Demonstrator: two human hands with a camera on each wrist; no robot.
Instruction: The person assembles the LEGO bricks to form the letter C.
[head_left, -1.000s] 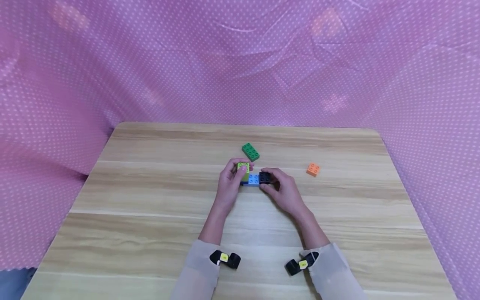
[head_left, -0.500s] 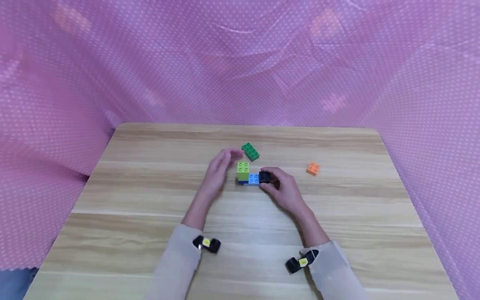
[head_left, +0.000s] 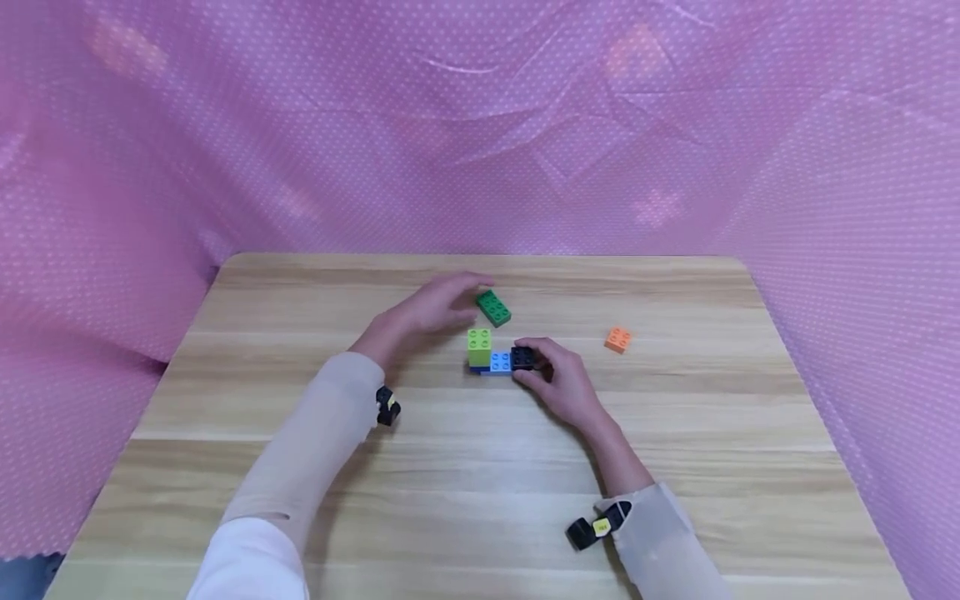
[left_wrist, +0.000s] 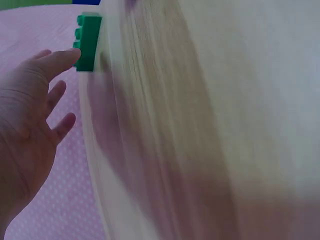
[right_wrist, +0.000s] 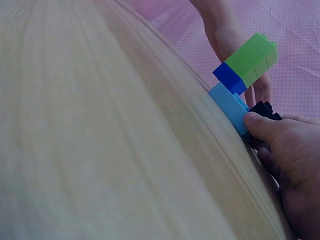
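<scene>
My right hand pinches a black toy brick between thumb and fingers. That brick sits at the right end of a light blue brick. At the left end, a dark blue brick carries stacked lime-green bricks. My left hand reaches across behind this build, its fingers and thumb spread beside a dark green brick. In the left wrist view the thumb overlaps the near end of the green brick; whether it touches cannot be told.
An orange brick lies on the wooden table right of the build. A pink dotted cloth hangs behind the table and along its sides. Each sleeve bears a black camera.
My left hand has let go of the lime-green bricks and moved left, then away from me to the green brick. My right hand keeps its grip on the black brick.
</scene>
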